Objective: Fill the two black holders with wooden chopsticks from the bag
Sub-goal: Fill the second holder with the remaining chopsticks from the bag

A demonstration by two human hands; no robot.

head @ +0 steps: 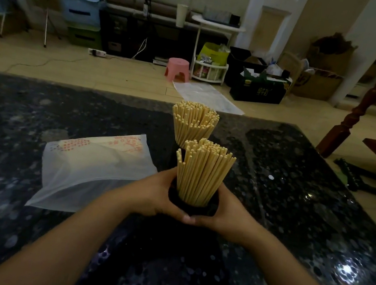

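Observation:
A black holder [192, 207] stands on the dark table, packed with upright wooden chopsticks [200, 171]. My left hand [158, 193] wraps its left side and my right hand [226, 213] wraps its right side, thumbs meeting at the front. Just behind it stands a second holder, mostly hidden, also full of wooden chopsticks [193, 123] that fan outward. A translucent white bag [89, 171] with red print lies flat on the table to the left.
The dark speckled table [298, 184] ends at a far edge with tiled floor beyond. On the floor stand a pink stool [178, 70], boxes and a plastic sheet. A wooden stair post [347, 128] rises at the right.

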